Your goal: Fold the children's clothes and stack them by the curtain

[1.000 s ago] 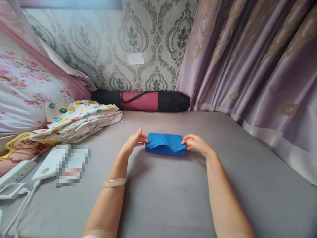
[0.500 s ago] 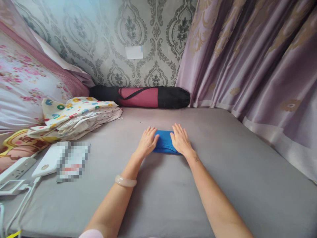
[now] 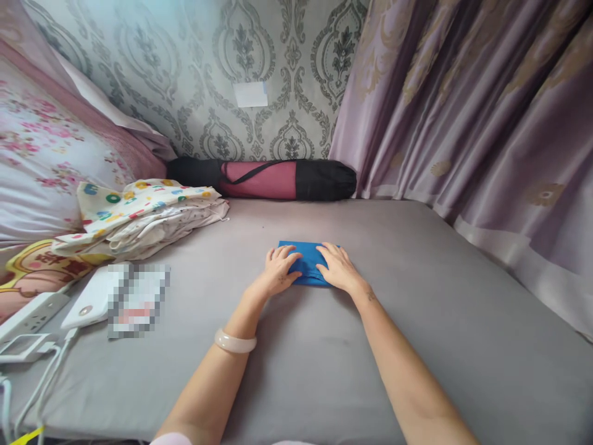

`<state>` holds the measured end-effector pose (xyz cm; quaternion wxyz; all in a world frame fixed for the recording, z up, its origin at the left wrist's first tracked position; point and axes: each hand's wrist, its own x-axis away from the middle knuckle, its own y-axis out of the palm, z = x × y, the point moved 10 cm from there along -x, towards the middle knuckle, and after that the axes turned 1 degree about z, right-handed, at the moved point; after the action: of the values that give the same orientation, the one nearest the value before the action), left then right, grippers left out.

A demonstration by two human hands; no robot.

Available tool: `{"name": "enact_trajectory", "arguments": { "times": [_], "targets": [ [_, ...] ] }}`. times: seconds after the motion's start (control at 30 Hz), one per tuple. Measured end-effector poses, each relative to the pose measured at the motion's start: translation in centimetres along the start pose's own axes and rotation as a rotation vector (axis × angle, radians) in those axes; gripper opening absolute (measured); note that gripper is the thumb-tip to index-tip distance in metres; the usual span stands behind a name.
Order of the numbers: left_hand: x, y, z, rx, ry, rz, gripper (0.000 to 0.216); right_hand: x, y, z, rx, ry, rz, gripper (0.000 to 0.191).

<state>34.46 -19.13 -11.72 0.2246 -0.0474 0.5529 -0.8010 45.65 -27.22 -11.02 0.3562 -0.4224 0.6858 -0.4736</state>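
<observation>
A small folded blue cloth [image 3: 309,252] lies flat on the grey sheet in front of me. My left hand [image 3: 279,270] rests on its left end, thumb and fingers apart and slightly bent. On the right end lies my right hand [image 3: 340,266], with its fingers spread and bent a little over the top. Between the two hands the middle of the cloth shows, with a fold line near its front edge. Both palms cover part of its sides.
Grey sheet [image 3: 296,358] surrounds the cloth. At left are crumpled patterned fabric [image 3: 152,213], a white power bank [image 3: 88,309], a blurred packet [image 3: 139,303], a power strip [image 3: 34,315] and cables. A maroon and black bag [image 3: 264,180] lies along the wall; curtains [image 3: 445,123] hang at right.
My fingers have gone from stretched out to more bent on the blue cloth. More of the cloth's top left corner shows past my left hand.
</observation>
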Motion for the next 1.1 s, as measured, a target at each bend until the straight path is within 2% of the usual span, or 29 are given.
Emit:
{"name": "enact_trajectory", "arguments": {
  "times": [0.1,0.17,0.27,0.47,0.57,0.77,0.83,0.97,1.0,1.1],
  "targets": [
    [0.1,0.0,0.5,-0.011,0.056,0.001,0.020,0.5,-1.3,-1.5,-0.042,-0.066,-0.034,0.019],
    [0.2,0.3,0.5,-0.012,0.067,-0.026,0.016,0.9,-0.9,-2.0,-0.058,-0.068,-0.115,0.012],
    [0.3,0.4,0.7,-0.018,0.081,-0.031,0.014,1.3,-0.2,-1.9,-0.045,-0.046,-0.166,0.014],
    [0.5,-0.4,1.6,-0.068,0.105,-0.001,0.025,1.1,-0.8,-1.7,-0.024,-0.045,-0.128,0.030],
    [0.6,-0.7,1.6,-0.058,0.120,0.019,0.023,1.2,-1.2,-2.0,-0.040,-0.062,-0.141,0.031],
    [0.9,-0.5,1.7,-0.020,0.138,-0.063,0.020,1.7,-0.7,-2.2,-0.049,-0.107,-0.281,0.024],
    [0.9,-1.2,1.7,0.010,0.120,-0.060,0.029,0.9,-1.3,-2.6,-0.073,-0.139,-0.226,0.029],
    [0.8,-3.9,-0.4,0.149,-0.037,0.060,0.046,-2.3,-2.9,-3.0,-0.045,-0.054,0.080,0.043],
    [0.9,-4.5,-1.3,0.205,-0.096,0.107,0.047,-3.0,-2.3,-3.3,-0.022,-0.026,0.100,0.047],
    [1.4,-5.4,-4.4,0.364,-0.276,0.234,0.046,-4.5,1.0,-4.0,0.028,0.036,0.048,0.056]
  ]
}}
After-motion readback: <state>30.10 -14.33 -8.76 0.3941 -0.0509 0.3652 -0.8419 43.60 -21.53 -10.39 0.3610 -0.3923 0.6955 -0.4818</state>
